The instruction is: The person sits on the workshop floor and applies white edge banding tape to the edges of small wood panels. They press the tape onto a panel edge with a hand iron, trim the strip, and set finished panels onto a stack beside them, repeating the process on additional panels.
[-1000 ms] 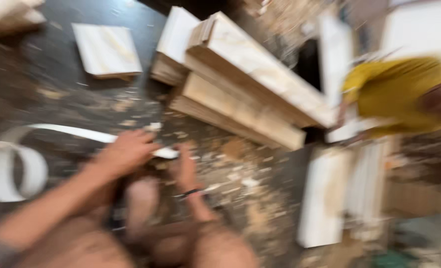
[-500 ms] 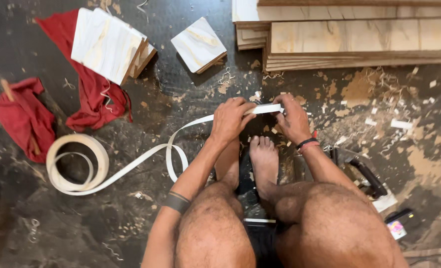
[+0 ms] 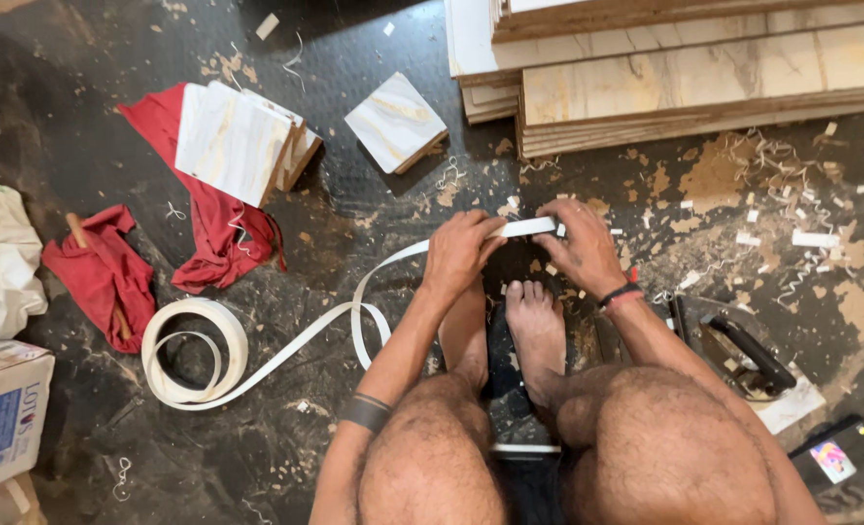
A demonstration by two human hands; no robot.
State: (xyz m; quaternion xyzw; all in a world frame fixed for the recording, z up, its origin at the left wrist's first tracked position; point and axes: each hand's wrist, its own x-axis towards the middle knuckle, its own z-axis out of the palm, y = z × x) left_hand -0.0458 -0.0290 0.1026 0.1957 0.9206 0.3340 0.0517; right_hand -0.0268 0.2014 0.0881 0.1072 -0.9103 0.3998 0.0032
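Note:
I squat on a dark floor. My left hand (image 3: 461, 251) and my right hand (image 3: 580, 248) both grip the free end of a white edge-banding strip (image 3: 393, 264), holding it flat between them just above my bare feet (image 3: 534, 326). The strip loops back to the left into a loose white coil (image 3: 194, 352) lying on the floor. A dark narrow board (image 3: 515, 408) runs between my feet under the strip end.
Stacked marble-pattern boards (image 3: 685, 83) lie ahead at the top right. Small laminated squares (image 3: 395, 122) and a stack of them (image 3: 238, 141) rest on red cloth (image 3: 213, 219). A clothes iron (image 3: 733, 350) sits at my right, a phone (image 3: 830, 457) beside it, a cardboard box (image 3: 4, 413) at left.
A second ago the view was blurred and swung toward the board stack. It has since settled downward; my hands stay on the strip end with little movement.

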